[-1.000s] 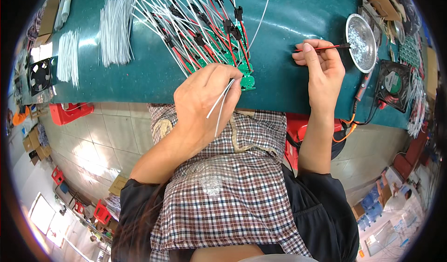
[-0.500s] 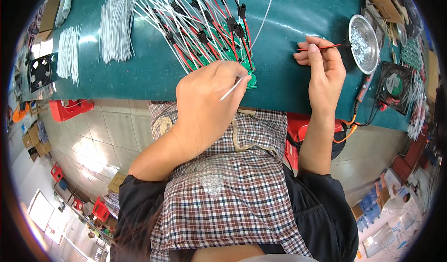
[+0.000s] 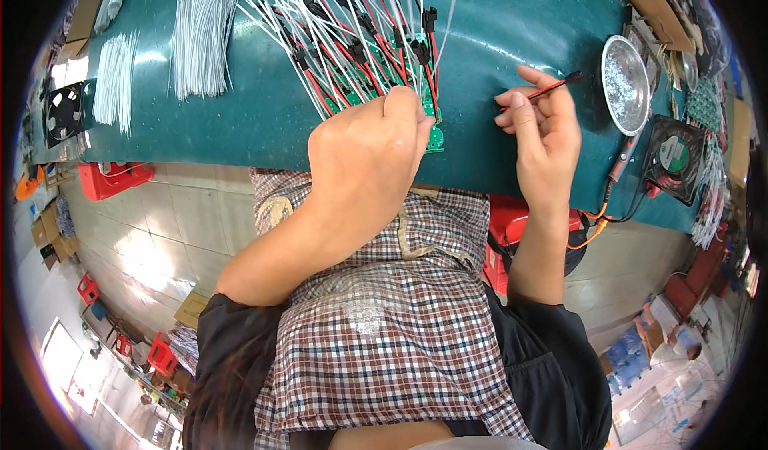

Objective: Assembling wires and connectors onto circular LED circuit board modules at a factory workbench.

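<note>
My left hand (image 3: 364, 146) is closed in a pinch at the near right corner of the green circuit boards (image 3: 435, 140); its fingertips are turned away, and what they pinch is hidden. From the boards rise many red-and-black wire leads with black plug connectors (image 3: 366, 24), mixed with thin white strands (image 3: 276, 30). To the right, above the table, my right hand (image 3: 544, 134) holds a single red-and-black lead (image 3: 547, 88) between thumb and fingers. That lead's black connector end points up and right, past the fingers.
Bundles of white strands (image 3: 202, 42) lie on the green table (image 3: 264, 130) at the left. At the right are a metal bowl of shiny bits (image 3: 626, 86), a soldering iron (image 3: 624, 158) with an orange cord and a black fan (image 3: 674, 160). Another fan (image 3: 66, 114) stands far left.
The white strand that stuck out below my left fingers no longer shows. My right hand has shifted slightly left, and its lead now tilts upward to the right instead of lying nearly level.
</note>
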`<action>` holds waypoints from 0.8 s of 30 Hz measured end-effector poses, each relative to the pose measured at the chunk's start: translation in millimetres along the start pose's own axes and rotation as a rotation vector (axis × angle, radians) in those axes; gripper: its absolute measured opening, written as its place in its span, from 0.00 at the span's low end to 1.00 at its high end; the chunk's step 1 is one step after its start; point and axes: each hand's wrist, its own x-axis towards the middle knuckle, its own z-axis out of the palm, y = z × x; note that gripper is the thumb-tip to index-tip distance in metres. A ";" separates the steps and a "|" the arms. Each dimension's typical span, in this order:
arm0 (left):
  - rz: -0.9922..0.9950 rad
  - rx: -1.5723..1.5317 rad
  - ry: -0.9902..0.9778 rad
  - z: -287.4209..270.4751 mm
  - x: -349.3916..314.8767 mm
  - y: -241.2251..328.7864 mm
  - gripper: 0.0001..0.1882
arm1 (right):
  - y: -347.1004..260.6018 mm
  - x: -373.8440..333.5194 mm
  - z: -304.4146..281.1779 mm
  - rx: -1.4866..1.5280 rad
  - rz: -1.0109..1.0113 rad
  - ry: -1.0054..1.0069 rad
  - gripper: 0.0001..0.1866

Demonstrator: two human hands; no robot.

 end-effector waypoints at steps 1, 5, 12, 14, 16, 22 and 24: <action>0.019 -0.002 0.022 1.2 0.2 -0.5 0.10 | 5.0 1.1 0.5 -0.030 -0.038 -0.016 0.15; 0.016 0.004 -0.003 0.2 -1.0 -0.6 0.11 | -0.6 -2.4 0.5 0.016 0.000 -0.022 0.14; 0.010 -0.051 0.022 -4.1 -2.1 -1.6 0.08 | 7.8 -8.0 1.8 0.011 0.042 0.044 0.10; 0.017 -0.079 0.024 -5.3 -2.4 -2.9 0.08 | 14.1 -7.7 -1.9 -0.114 -0.059 0.103 0.07; 0.005 -0.106 0.016 -8.2 -4.7 -4.7 0.08 | 13.0 -8.3 -4.5 -0.085 -0.055 0.106 0.07; -0.169 -0.277 -0.009 -54.6 -15.7 -6.7 0.05 | -28.3 -32.2 18.6 0.122 0.006 0.019 0.06; -0.340 -0.420 0.035 -76.1 -19.7 -24.4 0.04 | -32.7 -41.0 33.5 0.169 -0.017 -0.107 0.06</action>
